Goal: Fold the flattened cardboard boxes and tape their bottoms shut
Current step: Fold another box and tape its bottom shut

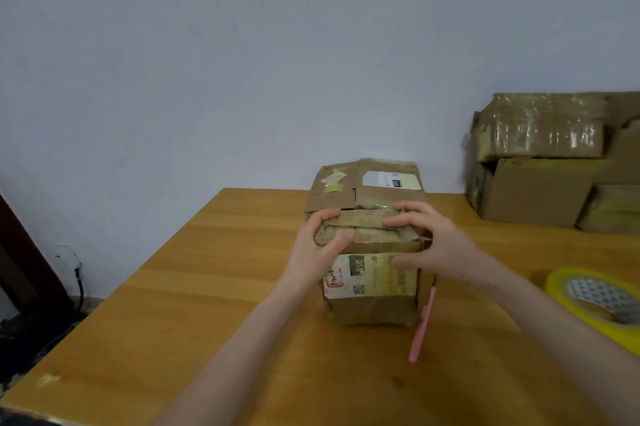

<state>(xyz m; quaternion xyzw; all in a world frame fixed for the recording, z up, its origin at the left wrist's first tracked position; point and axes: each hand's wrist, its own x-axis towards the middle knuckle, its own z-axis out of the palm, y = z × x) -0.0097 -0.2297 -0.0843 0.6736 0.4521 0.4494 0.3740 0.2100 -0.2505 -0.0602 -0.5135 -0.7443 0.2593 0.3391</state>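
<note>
Head — left hand, right hand grip box; tape roll cropped.

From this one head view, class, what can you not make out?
Head view:
- cardboard box: top flap seam hidden under left hand and right hand.
- shipping label: print too small, blurred.
- yellow tape roll: cut off by right edge.
- stacked boxes: cut off by right edge.
- pink tool: blurred, type unclear.

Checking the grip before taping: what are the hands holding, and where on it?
The cardboard box, by its folded top flaps: the left hand grips the near left corner, the right hand the near right corner.
</note>
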